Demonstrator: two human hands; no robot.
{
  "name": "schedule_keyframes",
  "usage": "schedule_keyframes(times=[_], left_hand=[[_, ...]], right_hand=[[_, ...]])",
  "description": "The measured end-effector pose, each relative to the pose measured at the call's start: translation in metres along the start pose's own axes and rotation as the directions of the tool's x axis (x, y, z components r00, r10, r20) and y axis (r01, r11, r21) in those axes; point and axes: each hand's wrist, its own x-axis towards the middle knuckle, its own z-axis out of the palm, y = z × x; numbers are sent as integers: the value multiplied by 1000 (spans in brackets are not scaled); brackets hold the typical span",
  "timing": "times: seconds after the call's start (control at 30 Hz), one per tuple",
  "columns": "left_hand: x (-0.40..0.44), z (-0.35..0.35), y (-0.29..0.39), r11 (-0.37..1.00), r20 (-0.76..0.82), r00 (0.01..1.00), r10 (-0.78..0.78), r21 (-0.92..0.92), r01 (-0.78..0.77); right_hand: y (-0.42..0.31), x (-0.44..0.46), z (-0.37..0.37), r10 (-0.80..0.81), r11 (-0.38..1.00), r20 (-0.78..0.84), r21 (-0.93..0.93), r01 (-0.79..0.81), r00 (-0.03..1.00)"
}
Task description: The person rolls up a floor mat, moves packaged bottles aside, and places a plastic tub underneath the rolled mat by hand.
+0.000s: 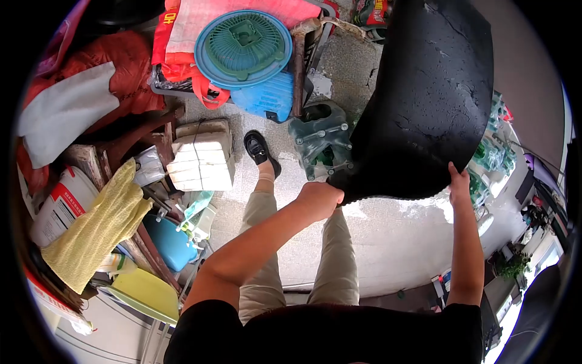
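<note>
A large black plastic bag (433, 91) is spread out and puffed up in front of me, its surface wrinkled and its near edge finely jagged. My left hand (321, 199) is closed on the bag's left corner, where the plastic is bunched. At the right end of the same edge, my right hand (459, 182) pinches the rim with the thumb up. A pack of green bottles in clear wrap (321, 139) stands on the floor just left of the bag, partly covered by it. More wrapped green bottles (491, 151) show behind its right side.
A blue fan cover with a green grille (245, 45) lies on a red bag and black crate at the back. A hammer-like wooden handle (299, 73) leans beside it. Left are a tied white foam box (200, 155), a yellow towel (97, 227), and a blue basin (170, 242).
</note>
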Motion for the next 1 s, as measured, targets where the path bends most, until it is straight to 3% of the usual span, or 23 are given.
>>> schedule_keyframes(times=[0.03,0.07,0.13,0.17,0.2,0.33,0.4,0.43,0.47,0.53,0.57,0.6,0.67,0.7,0.73,0.77,0.8,0.83,0.87,0.9,0.93,0.97,1.0], left_hand=[[6,12,-1,989,-145,989,-3,-148,-19],[11,20,-3,990,-137,991,9,-140,-28],[26,29,-4,838,-416,897,-153,-536,-105],[21,26,-27,718,-325,886,-330,-696,12],[27,60,-39,697,-399,903,-158,-693,-184],[43,59,-1,752,-315,948,-52,-637,-170],[62,52,23,832,-161,987,-8,-549,-83],[63,42,40,824,-8,1000,9,-567,-12],[64,52,51,823,0,1000,11,-567,-9],[74,71,63,843,162,986,-28,-526,111],[73,80,65,842,210,978,0,-528,113],[72,101,66,754,205,978,38,-648,107],[70,126,66,613,319,929,188,-777,143],[65,129,67,478,276,948,158,-862,171],[60,130,66,323,237,964,124,-928,186],[60,136,54,401,32,999,-39,-915,44],[60,139,32,325,-167,966,-198,-941,-97],[62,138,3,302,-355,843,-405,-922,-243],[56,117,-30,374,-471,650,-596,-879,-295],[54,85,-51,393,-482,417,-770,-874,-284],[50,56,-86,410,-472,270,-839,-875,-256],[46,26,-120,418,-450,117,-885,-880,-225],[40,-7,-148,382,-425,97,-900,-876,-296]], right_hand=[[-9,-9,0,4,997,-4,81,-4,1000],[-2,-6,14,-23,987,-82,156,35,996],[-17,-15,28,-120,928,-118,340,154,986],[0,7,34,-210,930,-17,306,205,978],[0,44,35,-340,907,62,283,310,938],[-31,0,33,-341,933,136,169,317,930],[-24,4,41,-335,915,86,269,302,938],[-23,3,39,-312,914,73,295,279,947],[-24,5,39,-305,916,69,294,273,950],[-28,16,45,-434,899,-15,-66,433,901],[-23,16,38,-453,877,-29,-191,440,891],[-14,25,40,-442,885,-22,-173,432,897],[0,52,50,-590,687,-214,-641,344,779],[-22,32,49,-603,672,-192,-644,364,774],[-31,24,50,-610,581,-207,-773,254,765],[-25,24,53,-754,473,-221,-836,278,619],[-22,25,57,-871,360,-215,-891,276,442],[-24,22,68,-927,307,-188,-877,371,323],[-32,8,87,-947,280,-128,-778,563,294],[-38,-6,113,-919,332,-41,-618,713,392],[-38,-12,145,-895,354,91,-452,819,437],[-43,-21,180,-906,325,165,-319,890,390],[-50,-29,215,-875,381,212,-254,889,436]])
